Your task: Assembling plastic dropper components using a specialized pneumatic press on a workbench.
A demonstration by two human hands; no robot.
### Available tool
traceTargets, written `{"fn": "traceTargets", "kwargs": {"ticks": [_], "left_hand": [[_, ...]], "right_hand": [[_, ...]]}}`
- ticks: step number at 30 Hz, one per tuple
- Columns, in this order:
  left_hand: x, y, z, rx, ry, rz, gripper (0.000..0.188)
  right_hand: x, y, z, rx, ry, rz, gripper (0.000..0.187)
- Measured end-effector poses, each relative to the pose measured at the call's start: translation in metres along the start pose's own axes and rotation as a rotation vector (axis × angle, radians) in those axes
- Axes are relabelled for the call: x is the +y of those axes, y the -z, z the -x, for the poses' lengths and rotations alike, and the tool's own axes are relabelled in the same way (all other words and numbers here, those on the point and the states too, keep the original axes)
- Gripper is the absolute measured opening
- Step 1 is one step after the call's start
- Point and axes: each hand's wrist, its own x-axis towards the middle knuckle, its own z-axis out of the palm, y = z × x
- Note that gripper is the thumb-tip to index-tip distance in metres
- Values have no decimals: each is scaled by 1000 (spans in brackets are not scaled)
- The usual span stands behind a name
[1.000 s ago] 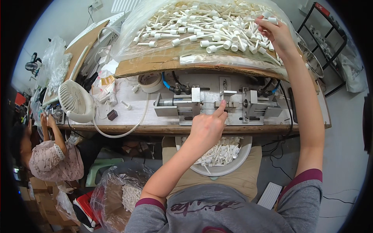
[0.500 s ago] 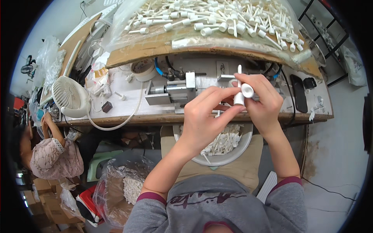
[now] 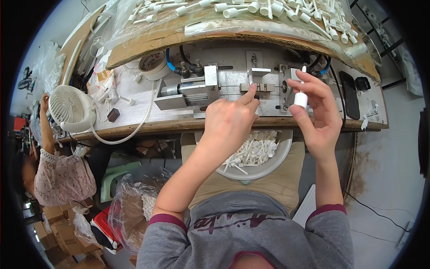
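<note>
Left hand: index finger stretched forward, its tip touching the small metal block; the other fingers curl under, and I cannot tell whether they grip anything.
Right hand: apart from the left, thumb and fingers closed on 1 white capped stick, cap low, stem upward.
Slim white piece: just beyond the left fingertip, at the block.
Metal slide unit: left of the left hand, on the workbench.
White pieces in the bowl: a pile below and between the 2 hands, inside the pale bowl.
Cardboard sheet: beyond both hands, bearing a heap of white capped sticks.
Fan: white, well to the left of the left hand.
Tape roll: beyond the left hand and to its left.
Dark phone: just right of the right hand.
Co-worker: far left of both hands, in a pale lace top, 1 arm raised.
</note>
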Motion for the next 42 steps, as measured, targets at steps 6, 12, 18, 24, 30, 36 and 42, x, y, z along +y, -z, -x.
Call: {"fn": "traceTargets", "kwargs": {"ticks": [6, 12, 18, 24, 30, 36, 42], "left_hand": [[-5, 2, 0, -20, 4, 60, 27], [-25, 45, -49, 306, -56, 308, 24], [-75, 51, -127, 486, -123, 73, 22], [-73, 65, -129, 165, 70, 265, 32], [-47, 88, -83, 177, 104, 550, 29], [-31, 76, -37, 267, 20, 606, 31], [-22, 57, -14, 264, -24, 516, 31]], "right_hand": [[-5, 2, 1, -76, 51, 280, 31], [4, -13, 17, -208, 236, 663, 29], [21, -40, 18, -356, 308, 886, 25], [20, -42, 5, -395, 321, 888, 24], [11, -39, 12, -344, 355, 855, 24], [19, -41, 18, -419, 301, 893, 22], [20, -47, 2, -425, 293, 929, 13]]}}
